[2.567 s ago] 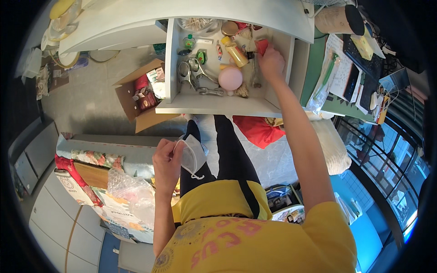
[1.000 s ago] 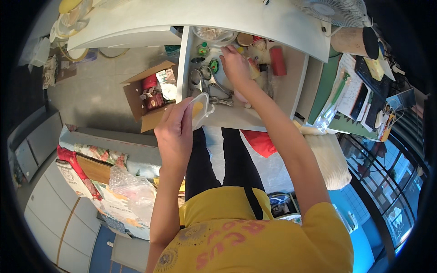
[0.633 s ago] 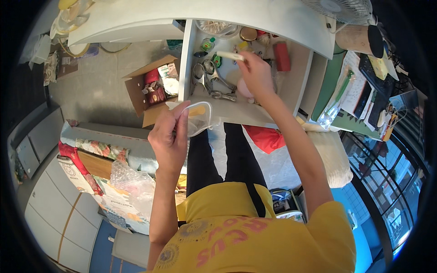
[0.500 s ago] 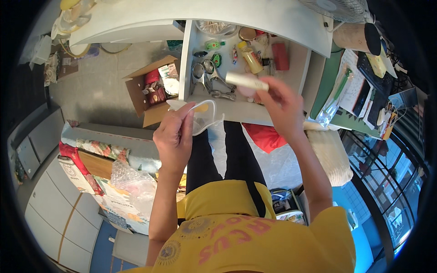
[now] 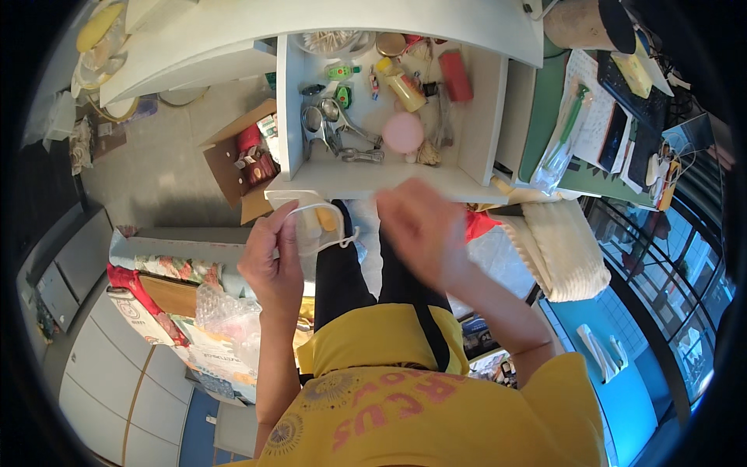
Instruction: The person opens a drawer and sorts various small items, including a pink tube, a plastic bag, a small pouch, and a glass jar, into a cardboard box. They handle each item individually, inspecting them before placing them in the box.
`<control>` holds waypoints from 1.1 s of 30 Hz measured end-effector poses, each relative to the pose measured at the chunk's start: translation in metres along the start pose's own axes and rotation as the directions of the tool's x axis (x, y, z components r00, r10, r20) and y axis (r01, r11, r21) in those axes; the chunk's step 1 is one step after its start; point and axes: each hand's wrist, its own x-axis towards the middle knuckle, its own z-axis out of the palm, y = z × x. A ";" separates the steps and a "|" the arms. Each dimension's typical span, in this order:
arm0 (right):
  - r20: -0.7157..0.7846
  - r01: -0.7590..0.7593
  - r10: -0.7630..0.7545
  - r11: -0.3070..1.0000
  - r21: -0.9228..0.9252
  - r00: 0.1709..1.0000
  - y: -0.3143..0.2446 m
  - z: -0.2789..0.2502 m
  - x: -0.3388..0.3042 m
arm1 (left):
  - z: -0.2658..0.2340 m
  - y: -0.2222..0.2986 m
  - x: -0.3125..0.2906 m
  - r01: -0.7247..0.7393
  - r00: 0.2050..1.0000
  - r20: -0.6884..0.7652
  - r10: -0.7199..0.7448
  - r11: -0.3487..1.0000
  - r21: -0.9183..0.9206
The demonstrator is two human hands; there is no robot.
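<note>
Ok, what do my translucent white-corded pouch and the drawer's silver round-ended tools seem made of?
Translucent white-corded pouch: probably thin plastic, smooth; a yellow patch shows through. Silver round-ended tools: likely polished metal, given bright highlights.

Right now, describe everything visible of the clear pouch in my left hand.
The clear pouch looks like soft, translucent plastic, with a white cord curving along its edge. Something yellowish shows in or through it; I can't tell which. Your left hand's grip pinches its left side, near the drawer front.
</note>
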 end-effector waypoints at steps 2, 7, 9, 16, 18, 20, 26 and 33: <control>-0.037 -0.203 0.200 0.972 -0.121 0.979 0.059 0.008 0.012 | -0.007 -0.007 -0.005 0.033 0.999 0.009 -0.033 0.999 0.003; 0.228 0.136 -0.026 0.865 -0.484 0.973 0.158 0.054 0.043 | -0.013 -0.004 -0.006 0.126 0.992 -0.014 -0.128 0.988 -0.092; 0.383 0.208 0.033 0.796 -0.569 0.923 0.170 0.067 0.049 | -0.016 -0.001 -0.010 0.163 0.985 -0.034 -0.167 0.982 -0.090; 0.319 -0.025 0.289 0.776 -0.630 0.903 0.180 0.080 0.065 | -0.019 -0.006 -0.018 0.281 0.954 -0.060 -0.294 0.945 -0.169; 0.135 -0.178 0.308 0.799 -0.575 0.942 0.175 0.090 0.081 | -0.019 -0.006 -0.018 0.294 0.949 -0.062 -0.311 0.937 -0.189; 0.120 -0.279 0.413 0.775 -0.568 0.903 0.162 0.099 0.105 | -0.019 -0.006 -0.017 0.288 0.951 -0.062 -0.304 0.940 -0.184; -0.052 -0.333 0.367 0.763 -0.554 0.929 0.186 0.126 0.114 | -0.023 -0.008 -0.021 0.281 0.955 -0.046 -0.293 0.943 -0.180; 0.010 -0.431 0.475 0.805 -0.407 0.880 0.153 0.071 0.065 | -0.019 -0.010 -0.016 0.320 0.941 -0.027 -0.338 0.912 -0.258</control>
